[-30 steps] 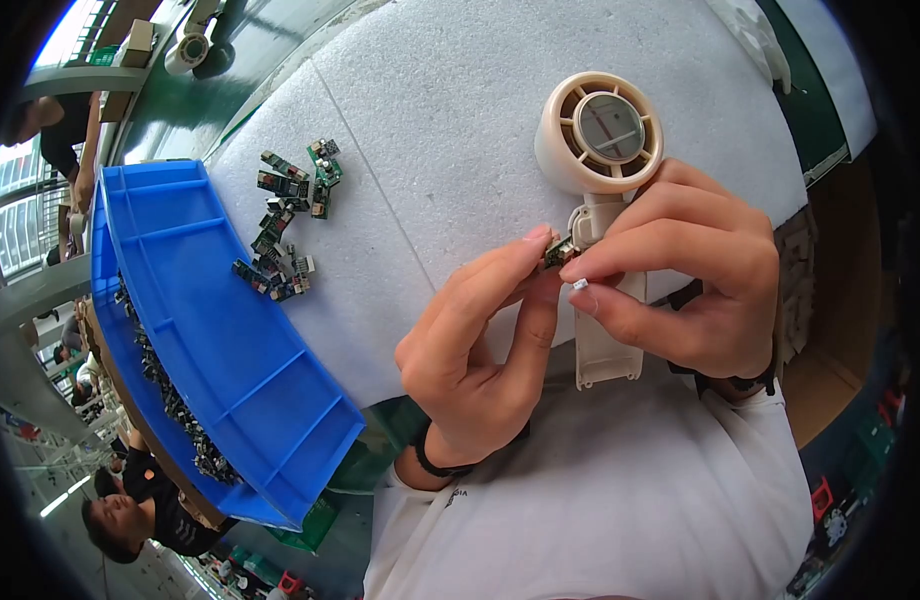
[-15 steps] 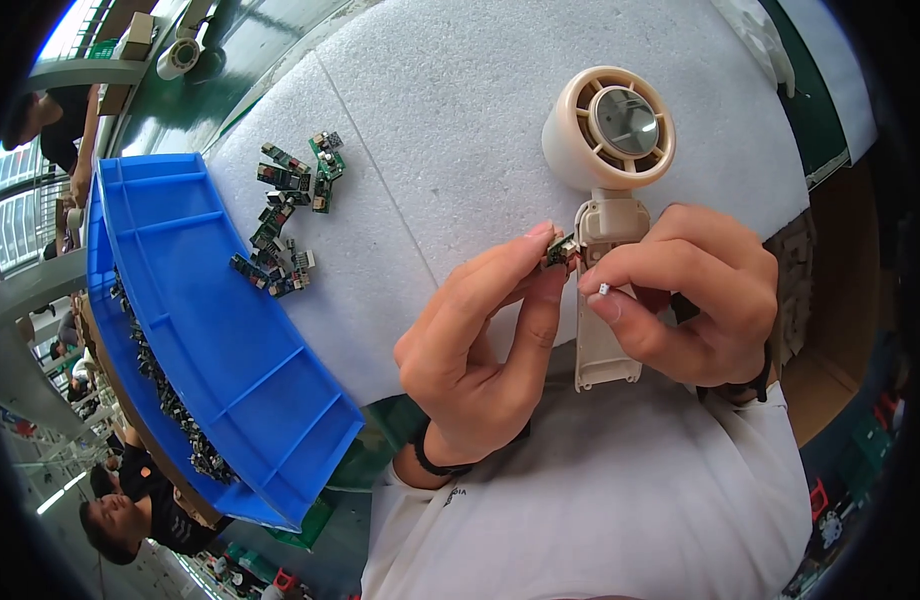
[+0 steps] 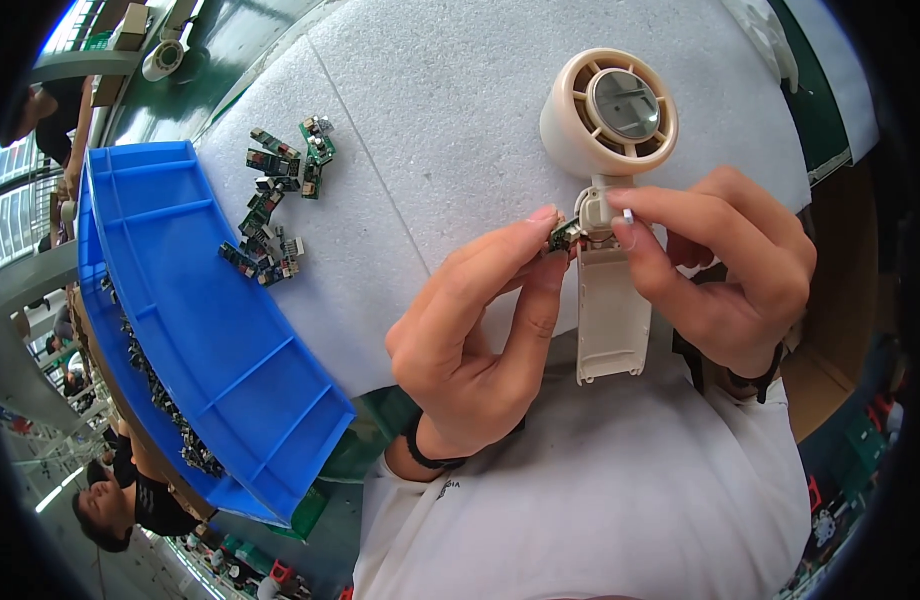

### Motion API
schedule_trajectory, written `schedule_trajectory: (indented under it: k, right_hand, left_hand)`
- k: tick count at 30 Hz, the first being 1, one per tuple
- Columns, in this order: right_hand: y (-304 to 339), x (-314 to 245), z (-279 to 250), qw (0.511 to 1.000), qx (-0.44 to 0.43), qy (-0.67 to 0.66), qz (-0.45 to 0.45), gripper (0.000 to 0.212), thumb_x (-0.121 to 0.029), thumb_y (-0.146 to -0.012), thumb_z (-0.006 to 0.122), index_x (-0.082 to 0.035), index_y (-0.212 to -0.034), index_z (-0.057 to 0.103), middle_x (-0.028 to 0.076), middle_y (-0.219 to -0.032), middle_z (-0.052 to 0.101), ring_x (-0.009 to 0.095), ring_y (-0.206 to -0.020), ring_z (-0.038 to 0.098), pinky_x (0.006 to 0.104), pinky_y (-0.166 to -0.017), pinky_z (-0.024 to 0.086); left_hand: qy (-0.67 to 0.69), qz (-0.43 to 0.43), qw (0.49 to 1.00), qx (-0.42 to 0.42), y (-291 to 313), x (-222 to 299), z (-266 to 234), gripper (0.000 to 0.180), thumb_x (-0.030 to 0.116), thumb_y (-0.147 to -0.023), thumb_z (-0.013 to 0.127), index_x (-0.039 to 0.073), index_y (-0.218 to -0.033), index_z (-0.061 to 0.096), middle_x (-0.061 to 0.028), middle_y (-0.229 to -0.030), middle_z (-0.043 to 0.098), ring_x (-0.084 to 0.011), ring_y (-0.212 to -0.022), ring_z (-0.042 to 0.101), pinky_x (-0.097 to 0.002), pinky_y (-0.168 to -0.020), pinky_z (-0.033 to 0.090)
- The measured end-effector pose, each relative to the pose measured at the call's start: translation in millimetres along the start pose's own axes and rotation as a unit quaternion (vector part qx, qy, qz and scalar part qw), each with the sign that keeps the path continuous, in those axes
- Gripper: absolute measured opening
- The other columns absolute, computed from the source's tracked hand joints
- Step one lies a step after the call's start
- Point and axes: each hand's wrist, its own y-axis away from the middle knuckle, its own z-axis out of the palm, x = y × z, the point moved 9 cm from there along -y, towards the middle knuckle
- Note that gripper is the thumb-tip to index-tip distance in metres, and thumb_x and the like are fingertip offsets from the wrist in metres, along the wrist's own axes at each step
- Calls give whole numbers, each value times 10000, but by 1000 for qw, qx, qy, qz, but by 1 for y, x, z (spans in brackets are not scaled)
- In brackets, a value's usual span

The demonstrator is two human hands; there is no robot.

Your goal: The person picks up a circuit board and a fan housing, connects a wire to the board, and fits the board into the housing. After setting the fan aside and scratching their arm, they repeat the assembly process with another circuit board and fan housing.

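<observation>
A cream handheld fan (image 3: 563, 125) lies on the white foam sheet with its round head away from me. The open handle (image 3: 614, 312) points toward my body, its hollow inside showing. My left hand (image 3: 475, 330) pinches a small green circuit board (image 3: 562, 238) between thumb and forefinger, left of the fan's neck. Thin reddish wire shows between the board and the neck. Over the neck's right side, my right hand (image 3: 732, 265) has thumb and forefinger closed on a tiny white connector (image 3: 628, 215). Whether a wire runs from that connector is hard to see.
Several loose circuit boards (image 3: 270, 205) lie on the white foam sheet (image 3: 430, 90) to the left. Beside them is a blue plastic bin (image 3: 220, 310) with more boards in its far-left part. A cardboard box (image 3: 830, 330) stands at right. Other people are at far left.
My right hand has moved right and slightly up with the connector, uncovering more of the handle. My left hand still holds the board by the neck. The whole view has shifted slightly.
</observation>
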Motion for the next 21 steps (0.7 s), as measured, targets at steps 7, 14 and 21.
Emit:
schedule_trajectory:
  k: [7,14,21]
  right_hand:
    - [5,2,12,999,42,-8,14,235,72,-758,727,-29,-969,756,4,-713,611,63,-531,514,209,-451,392]
    - [-2,-7,13,998,1,24,-61,221,60,-717,716,-27,-921,727,17,-716,600,105,-539,535,226,-452,403]
    - [-11,-9,12,995,-32,13,-95,230,37,-668,732,-32,-888,723,21,-708,583,121,-546,539,244,-460,417]
  left_hand:
    - [11,6,1000,0,0,-2,2,387,-213,-805,679,-79,-1167,687,-223,-1102,721,-242,-991,727,-303,-850,586]
    - [-4,58,998,10,-1,0,2,395,-207,-777,703,-55,-1141,714,-225,-1107,720,-269,-975,734,-312,-835,584]
    - [-39,95,995,-14,-1,6,3,377,-208,-796,683,-51,-1137,714,-240,-1126,704,-285,-996,721,-326,-847,590]
